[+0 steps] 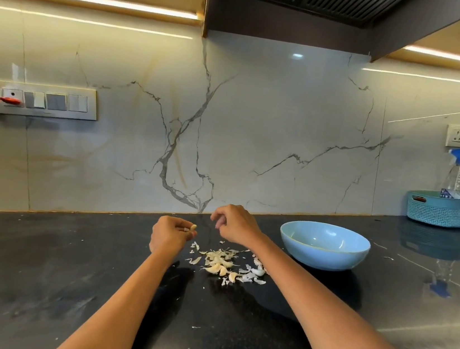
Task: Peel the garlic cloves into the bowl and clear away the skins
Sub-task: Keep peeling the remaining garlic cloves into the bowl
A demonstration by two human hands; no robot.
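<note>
The left hand (171, 235) has its grip curled round a garlic clove (193, 227), the clove's tip showing at the fingertips; the right hand (235, 224), just right of it, has fingers bent downward, and whether they pinch a skin cannot be told. Both hover over the black tabletop (65, 264), just beyond a pile of cloves and skins (225, 264). The blue bowl (324, 245) stands right of the pile, apart from it, with bare tabletop near and left.
</note>
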